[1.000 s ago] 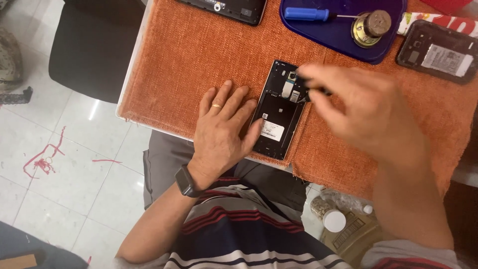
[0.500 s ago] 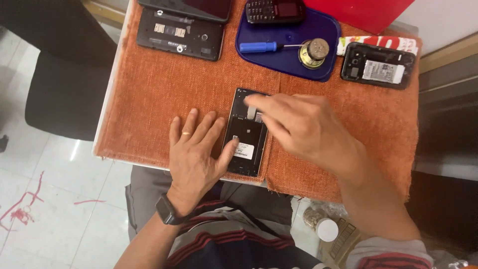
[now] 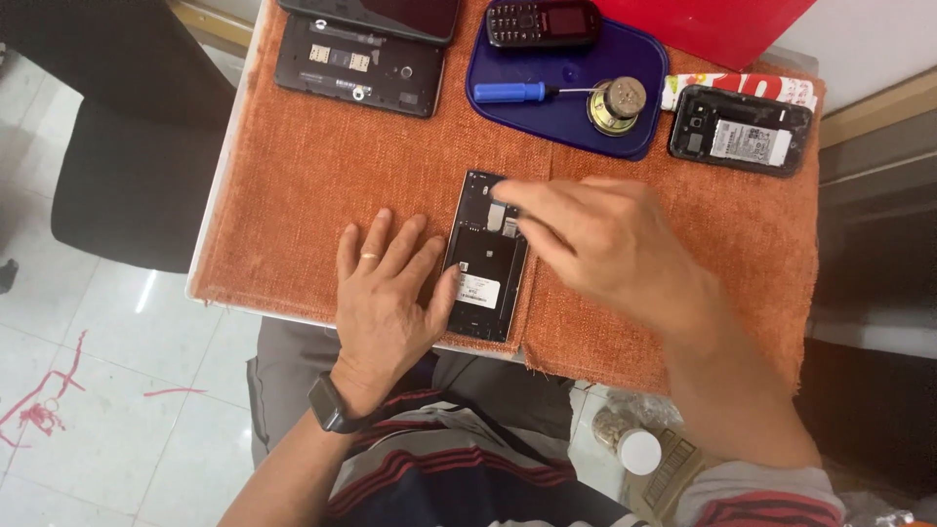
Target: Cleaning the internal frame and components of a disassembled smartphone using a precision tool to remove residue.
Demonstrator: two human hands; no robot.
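A black phone with its back cover off (image 3: pixel 485 283) lies lengthwise on an orange cloth (image 3: pixel 322 166) near the table's front edge. My left hand (image 3: pixel 386 293), with a ring and a black wristwatch (image 3: pixel 327 405), lies flat on the cloth beside it, thumb against the phone's left edge. My right hand (image 3: pixel 605 244) reaches in from the right. Its fingertips are bunched over the phone's upper end and hide that part. Motion blur keeps me from telling whether they pinch anything.
A blue tray (image 3: pixel 576 137) behind holds a blue-handled screwdriver (image 3: pixel 508 92), a round metal part (image 3: pixel 615 98) and a keypad phone (image 3: pixel 542 21). Open-backed phones lie at far left (image 3: pixel 356 66) and right (image 3: pixel 739 130). A black chair (image 3: pixel 127 176) stands left, a white-lidded jar (image 3: pixel 639 451) below.
The view has tilted so more of the table's far side shows. My right fingertips have slid a little toward the phone's top left corner. My left hand stays put.
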